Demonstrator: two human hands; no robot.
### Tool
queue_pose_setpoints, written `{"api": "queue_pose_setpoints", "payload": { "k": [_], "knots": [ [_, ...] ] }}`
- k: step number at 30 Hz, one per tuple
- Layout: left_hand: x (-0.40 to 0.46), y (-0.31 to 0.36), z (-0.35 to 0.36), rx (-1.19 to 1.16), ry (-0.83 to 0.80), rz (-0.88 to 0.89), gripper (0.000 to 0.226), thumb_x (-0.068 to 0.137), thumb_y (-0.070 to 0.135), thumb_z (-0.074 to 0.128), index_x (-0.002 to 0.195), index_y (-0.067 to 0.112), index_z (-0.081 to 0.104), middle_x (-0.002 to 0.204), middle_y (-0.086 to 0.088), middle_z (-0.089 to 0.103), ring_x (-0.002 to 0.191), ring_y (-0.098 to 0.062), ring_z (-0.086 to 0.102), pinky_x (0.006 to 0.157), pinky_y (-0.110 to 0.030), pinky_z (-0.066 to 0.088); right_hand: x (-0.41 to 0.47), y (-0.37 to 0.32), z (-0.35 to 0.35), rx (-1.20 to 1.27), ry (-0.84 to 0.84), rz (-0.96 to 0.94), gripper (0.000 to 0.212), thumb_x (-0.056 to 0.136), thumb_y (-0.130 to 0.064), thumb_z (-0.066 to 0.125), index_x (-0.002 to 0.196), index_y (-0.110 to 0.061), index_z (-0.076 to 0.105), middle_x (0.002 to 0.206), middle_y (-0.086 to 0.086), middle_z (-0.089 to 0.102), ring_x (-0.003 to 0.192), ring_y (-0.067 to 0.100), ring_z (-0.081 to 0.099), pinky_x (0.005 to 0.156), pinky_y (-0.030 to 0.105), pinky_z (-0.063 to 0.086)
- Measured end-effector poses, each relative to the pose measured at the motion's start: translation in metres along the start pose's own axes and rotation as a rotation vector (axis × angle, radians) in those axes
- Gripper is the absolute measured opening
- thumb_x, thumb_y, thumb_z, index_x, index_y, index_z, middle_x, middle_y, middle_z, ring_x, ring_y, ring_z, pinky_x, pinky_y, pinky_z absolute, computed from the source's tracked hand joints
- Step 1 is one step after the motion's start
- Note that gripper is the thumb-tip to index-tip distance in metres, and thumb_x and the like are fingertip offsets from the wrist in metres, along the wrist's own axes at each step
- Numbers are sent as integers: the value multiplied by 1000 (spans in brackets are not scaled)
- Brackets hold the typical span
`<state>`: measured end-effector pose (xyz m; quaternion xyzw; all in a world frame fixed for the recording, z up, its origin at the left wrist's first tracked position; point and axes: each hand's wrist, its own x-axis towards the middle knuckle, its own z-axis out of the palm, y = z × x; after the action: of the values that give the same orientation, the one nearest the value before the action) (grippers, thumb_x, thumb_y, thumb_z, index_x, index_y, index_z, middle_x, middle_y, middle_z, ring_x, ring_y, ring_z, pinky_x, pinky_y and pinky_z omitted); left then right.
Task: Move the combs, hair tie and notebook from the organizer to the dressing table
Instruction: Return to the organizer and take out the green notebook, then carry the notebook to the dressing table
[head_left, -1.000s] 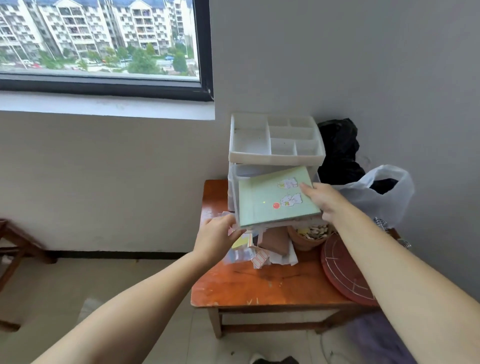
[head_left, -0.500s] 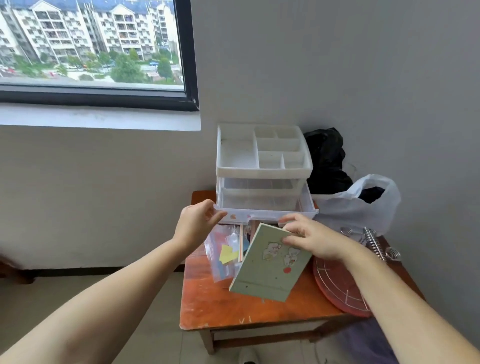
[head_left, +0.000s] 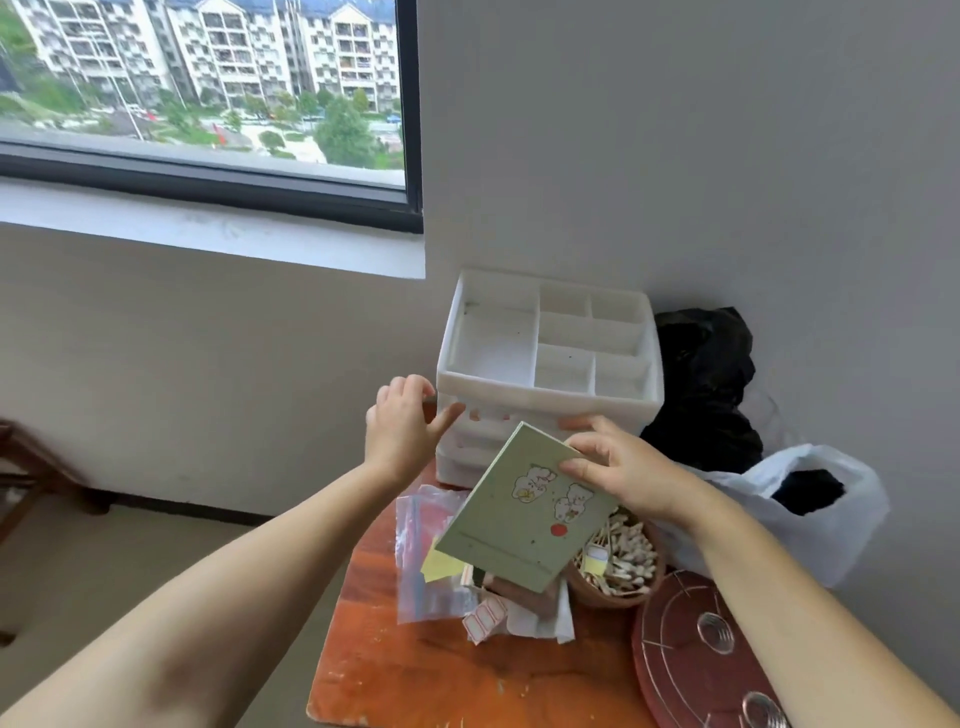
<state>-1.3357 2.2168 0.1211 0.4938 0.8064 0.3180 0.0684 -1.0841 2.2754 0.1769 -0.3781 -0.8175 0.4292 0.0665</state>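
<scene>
**Notebook out of the organizer, held above the table**

The left hand (head_left: 402, 434) hangs beside the organizer's (head_left: 548, 364) lower left corner, fingers spread and grasping nothing; the thumb reaches toward the drawer fronts and may just touch them. Judging by its place, it is there to steady the white unit or to press a drawer home, so the stack does not shift.

The notebook (head_left: 524, 512), a green one with small cartoon pictures on the cover, is tilted in the air in front of the organizer, clear of the drawers and not yet set down. The right hand (head_left: 621, 470) pinches it at its upper right corner, thumb on the cover and fingers behind. That corner grip leaves the long lower edge free to be laid flat. The organizer's top tray shows bare compartments; no combs or hair tie can be seen anywhere.

The table (head_left: 415, 675) is small, of orange-brown wood, and crowded. Under the notebook lie a clear zip bag (head_left: 421, 571) with coloured slips and some papers. Further right stands a brown bowl (head_left: 621, 571) of pale sticks, then a round red lid (head_left: 691, 654) with wire coils. Behind are a white plastic bag (head_left: 810, 514) and a black bag (head_left: 701, 384).

The table stands in a corner of grey walls. A dark-framed window (head_left: 208, 88) at upper left looks out on apartment blocks and trees.
</scene>
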Motion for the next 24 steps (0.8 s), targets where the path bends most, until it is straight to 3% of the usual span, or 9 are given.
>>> {"api": "queue_pose_setpoints", "payload": {
  "k": [3,6,10,12,15,19,24],
  "knots": [
    [-9,-8,1,-167,-81,-42,30,87,46,51,90,16,55,93,-1,61,89,-20,53,76,-35,44,3,-3,-4,134,-67,-17,16,91,-29,55,98,-23,68,105,-1,70,97,14,67,86,32,54],
    [-26,-27,-11,-456,-167,-203,41,94,42,38,83,13,65,87,-4,70,84,-22,63,75,-33,46,10,-18,8,291,-8,-26,17,92,-25,53,97,-17,68,99,7,74,92,22,70,81,36,55],
    [-92,-83,-43,-801,102,-638,50,98,35,29,81,8,67,75,-6,69,72,-22,62,69,-31,45,27,-53,69,626,116,-3,16,95,-16,48,94,-12,64,103,17,70,87,28,67,82,47,54],
    [-141,-104,-59,-895,107,-774,46,97,37,30,91,10,67,78,-1,71,75,-19,64,71,-30,45,32,-73,113,794,76,81,17,96,-9,43,101,-6,59,96,13,68,82,28,65,79,47,55],
    [-220,-123,-89,-1091,43,-770,32,95,38,42,100,18,68,93,4,75,89,-13,67,77,-30,49,26,-110,192,857,-160,131,19,95,0,40,99,-8,56,93,5,67,78,19,67,62,32,60],
    [-330,-149,-152,-1359,446,-821,18,94,19,48,90,18,65,90,1,71,80,-11,66,72,-29,47,-21,-165,309,906,-517,161,21,90,5,45,97,-11,56,99,8,71,85,22,71,68,35,61],
    [-494,-189,-236,-1267,778,-888,18,93,13,47,90,18,64,72,8,75,71,-9,66,70,-24,51,-106,-231,430,681,-1017,86,18,86,-2,56,100,-10,64,89,0,77,79,14,72,65,25,58]
  ]
}}
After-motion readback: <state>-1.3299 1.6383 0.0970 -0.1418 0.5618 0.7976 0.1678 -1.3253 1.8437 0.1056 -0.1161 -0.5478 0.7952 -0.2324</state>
